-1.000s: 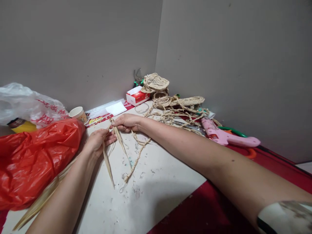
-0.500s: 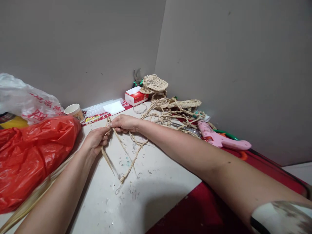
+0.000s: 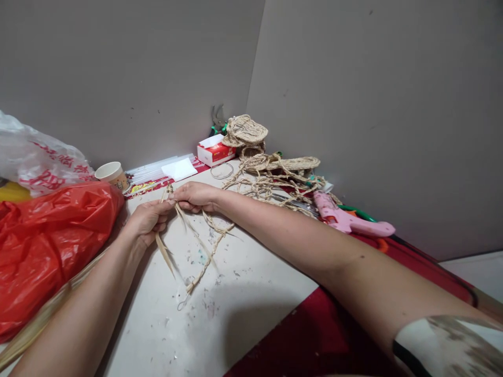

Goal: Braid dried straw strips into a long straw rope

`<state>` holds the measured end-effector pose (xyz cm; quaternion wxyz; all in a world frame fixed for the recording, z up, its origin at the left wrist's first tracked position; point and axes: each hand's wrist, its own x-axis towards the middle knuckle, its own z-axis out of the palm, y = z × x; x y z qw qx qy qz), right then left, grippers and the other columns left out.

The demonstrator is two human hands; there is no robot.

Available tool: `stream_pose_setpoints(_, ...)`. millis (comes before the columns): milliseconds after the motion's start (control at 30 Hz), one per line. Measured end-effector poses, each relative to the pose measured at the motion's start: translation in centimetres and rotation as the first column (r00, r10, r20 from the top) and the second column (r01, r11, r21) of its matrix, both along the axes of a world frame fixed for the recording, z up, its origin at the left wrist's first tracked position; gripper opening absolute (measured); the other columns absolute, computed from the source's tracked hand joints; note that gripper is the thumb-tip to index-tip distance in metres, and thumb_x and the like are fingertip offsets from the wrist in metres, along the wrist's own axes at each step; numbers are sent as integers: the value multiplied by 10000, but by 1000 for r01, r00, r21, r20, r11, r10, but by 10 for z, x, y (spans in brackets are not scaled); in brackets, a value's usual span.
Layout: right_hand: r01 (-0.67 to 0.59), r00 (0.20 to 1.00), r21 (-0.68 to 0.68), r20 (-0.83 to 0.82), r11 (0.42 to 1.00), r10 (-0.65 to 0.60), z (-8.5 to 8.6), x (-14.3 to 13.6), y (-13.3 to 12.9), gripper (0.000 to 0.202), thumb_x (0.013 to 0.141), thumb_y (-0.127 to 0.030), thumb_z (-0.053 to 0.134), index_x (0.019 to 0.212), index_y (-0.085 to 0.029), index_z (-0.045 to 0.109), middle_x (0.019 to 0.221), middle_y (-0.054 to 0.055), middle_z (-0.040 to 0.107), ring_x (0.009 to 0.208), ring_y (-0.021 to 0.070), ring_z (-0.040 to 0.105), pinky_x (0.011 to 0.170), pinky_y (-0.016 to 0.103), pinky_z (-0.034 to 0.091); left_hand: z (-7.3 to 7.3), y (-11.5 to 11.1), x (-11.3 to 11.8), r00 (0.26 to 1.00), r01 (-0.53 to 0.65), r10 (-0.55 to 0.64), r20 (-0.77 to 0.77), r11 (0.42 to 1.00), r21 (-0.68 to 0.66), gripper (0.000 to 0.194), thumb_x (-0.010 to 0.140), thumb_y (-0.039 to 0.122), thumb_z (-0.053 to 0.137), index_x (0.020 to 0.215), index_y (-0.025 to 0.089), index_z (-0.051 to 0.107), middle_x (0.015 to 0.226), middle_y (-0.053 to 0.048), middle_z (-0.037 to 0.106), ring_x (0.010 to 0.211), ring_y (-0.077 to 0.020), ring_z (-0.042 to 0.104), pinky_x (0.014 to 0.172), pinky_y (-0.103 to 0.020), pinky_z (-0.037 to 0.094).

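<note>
My left hand [image 3: 148, 219] and my right hand [image 3: 196, 197] meet over the white board, fingertips pinched together on strands of dried straw. From beneath the fingers, loose straw strands [image 3: 165, 255] hang down toward me, and a short tuft pokes up beyond them. A thin straw braid [image 3: 206, 266] runs from under my right hand down the board and ends in a small wire loop [image 3: 181, 305]. Fingers hide the exact spot where the strands cross.
At left lie a red plastic bag [image 3: 55, 230], a bundle of long straw [image 3: 51, 317] and a paper cup [image 3: 111, 175]. A tissue box [image 3: 216, 153], coiled straw braid [image 3: 247, 131], tangled braids [image 3: 267, 180] and a pink glue gun [image 3: 349, 221] line the back and right.
The whole view has shifted slightly, so everything sits a little farther left. Both hands keep their pinch on the straw, with only small finger movement.
</note>
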<state>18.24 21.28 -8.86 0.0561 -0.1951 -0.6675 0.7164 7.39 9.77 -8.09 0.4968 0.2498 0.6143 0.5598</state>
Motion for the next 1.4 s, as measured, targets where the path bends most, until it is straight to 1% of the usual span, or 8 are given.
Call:
stream_pose_setpoints(167, -20, 1000, -111, 7, 994, 21, 8, 3, -1, 241, 878, -196, 472, 647, -142, 423, 391, -88, 331, 303, 25, 211, 298, 137, 149, 4, 0, -3, 999, 29, -29, 17, 1000, 1, 221, 582, 111, 720, 673, 136, 520, 482, 86, 378, 339, 7, 224, 311, -111, 125)
stream_pose_setpoints(300, -19, 999, -87, 29, 996, 22, 7, 2, -2, 244, 872, -187, 468, 637, -134, 436, 392, -82, 341, 300, 24, 223, 296, 140, 145, 11, 0, -2, 998, 61, -61, 9, 997, -37, 140, 606, 90, 665, 676, 111, 545, 552, 20, 502, 336, 15, 232, 307, -113, 134)
stream_pose_setpoints(400, 17, 999, 10, 37, 1000, -17, 2, 0, -3, 247, 858, -196, 481, 623, -140, 429, 385, -80, 347, 285, 26, 230, 289, 150, 134, 14, -1, -1, 996, 92, -91, 14, 994, -62, 86, 620, 106, 630, 655, 108, 551, 492, 54, 405, 332, 7, 209, 303, -119, 117)
stream_pose_setpoints(500, 44, 999, 110, 22, 993, -47, -1, -1, -5, 276, 859, -225, 482, 602, -144, 425, 376, -78, 351, 273, 29, 228, 278, 163, 133, 11, -1, 0, 998, 66, -67, -13, 996, -54, 177, 612, 147, 663, 572, 133, 491, 457, 88, 299, 336, 0, 202, 302, -126, 118)
stream_pose_setpoints(733, 46, 998, 146, 31, 988, -51, 5, 1, -11, 278, 891, -234, 434, 630, -139, 452, 392, -78, 357, 274, 27, 235, 280, 161, 149, -2, 2, 2, 997, -6, 4, -77, 1000, -17, 234, 543, 179, 748, 551, 134, 519, 416, 101, 287, 333, -2, 199, 311, -148, 121)
stream_pose_setpoints(900, 12, 984, 221, 168, 975, -50, 10, 3, -5, 432, 924, -395, 360, 570, -152, 414, 377, -55, 334, 288, 40, 241, 282, 174, 170, 2, 1, 4, 996, 44, -46, -72, 998, -36, 240, 518, 208, 777, 571, 120, 559, 409, 100, 291, 337, 2, 178, 318, -156, 97)
stream_pose_setpoints(1133, -102, 974, 362, 227, 926, 18, 10, 3, 3, 315, 872, -308, 440, 602, -148, 441, 428, -50, 361, 314, 35, 255, 304, 173, 193, -2, 1, -1, 991, 67, -74, -112, 995, -67, 261, 535, 219, 763, 562, 142, 515, 419, 104, 278, 341, 1, 180, 321, -145, 113)
stream_pose_setpoints(1400, -171, 966, 343, 244, 923, 88, 13, 5, 4, 264, 856, -233, 436, 605, -165, 384, 453, -59, 319, 322, 32, 234, 319, 182, 150, 2, -1, 2, 956, 87, -100, -276, 994, -62, 303, 606, 273, 730, 536, 157, 458, 441, 82, 301, 346, -8, 216, 331, -143, 133)
